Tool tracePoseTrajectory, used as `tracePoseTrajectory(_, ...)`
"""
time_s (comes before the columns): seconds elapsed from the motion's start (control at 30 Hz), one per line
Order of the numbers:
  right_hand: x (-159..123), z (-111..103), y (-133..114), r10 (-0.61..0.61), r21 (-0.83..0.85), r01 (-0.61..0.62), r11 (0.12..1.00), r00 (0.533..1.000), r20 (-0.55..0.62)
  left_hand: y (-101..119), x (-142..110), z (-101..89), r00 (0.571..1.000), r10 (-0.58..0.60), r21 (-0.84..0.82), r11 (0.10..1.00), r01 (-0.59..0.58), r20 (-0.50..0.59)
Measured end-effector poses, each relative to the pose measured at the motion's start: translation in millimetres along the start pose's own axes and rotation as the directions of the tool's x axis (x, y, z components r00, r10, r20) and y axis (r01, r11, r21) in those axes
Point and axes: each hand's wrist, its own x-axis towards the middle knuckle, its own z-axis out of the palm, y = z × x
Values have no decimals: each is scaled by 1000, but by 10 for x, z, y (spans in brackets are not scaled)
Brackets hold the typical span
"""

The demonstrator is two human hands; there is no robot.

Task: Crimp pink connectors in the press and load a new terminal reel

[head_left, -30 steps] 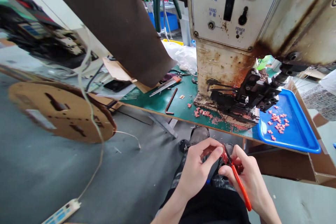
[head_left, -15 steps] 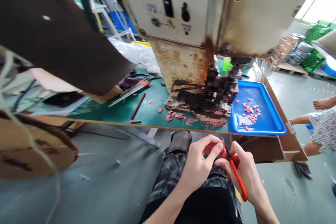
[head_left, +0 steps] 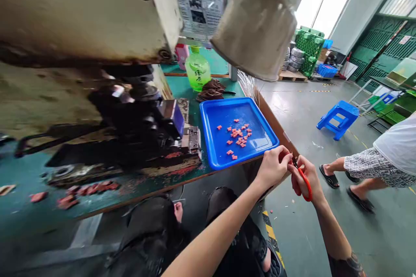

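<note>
My left hand point(head_left: 274, 166) and my right hand point(head_left: 307, 177) meet just off the table's right corner, beside the blue tray point(head_left: 211, 147). The right hand's fingers are closed on red-handled snips point(head_left: 303, 179). The left hand pinches a small red thing against the snips' tip; it is too small to name. Several small red pieces point(head_left: 237, 136) lie in the tray. My arms reach out over my knees in dark trousers.
A rusty press machine point(head_left: 97, 95) fills the left on the green table point(head_left: 97, 199). A green bottle point(head_left: 197, 69) stands behind the tray. Another person point(head_left: 373, 164) in sandals walks at the right. A blue stool point(head_left: 338, 117) stands on the grey floor.
The view has swung to the right, so the machine's control panel is out of sight. Both hands have moved together up and to the right, past the tray's corner, still joined at the snips.
</note>
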Motion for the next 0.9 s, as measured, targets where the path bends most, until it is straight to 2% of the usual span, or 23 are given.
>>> tracePoseTrajectory(0.1, 129, -198, 120, 17, -6, -17, 1000, 1000, -18, -110, 222, 230, 1000, -1, -1, 1000, 1, 19)
tracePoseTrajectory(0.23, 257, -265, 246, 27, -3, -27, 1000, 999, -34, -292, 360, 340, 1000, -21, -2, 1000, 21, 11)
tracePoseTrajectory(0.43, 300, -154, 406, 33, 0, -33, 999, 998, -58, -501, 305, 325, 998, -55, -26, 998, 54, -12)
tracePoseTrajectory(0.63, 316, -112, 471, 0, -23, -3, 1000, 991, -134, -590, 239, 303, 999, -54, -109, 993, 54, 3)
tracePoseTrajectory(0.77, 239, -109, 427, 9, -7, -10, 1000, 995, -99, -591, 209, 288, 999, -42, -179, 983, 43, 10)
tracePoseTrajectory(0.9, 86, -127, 316, 2, 13, -2, 1000, 999, -34, -495, 101, 258, 1000, -21, -248, 969, 24, 17)
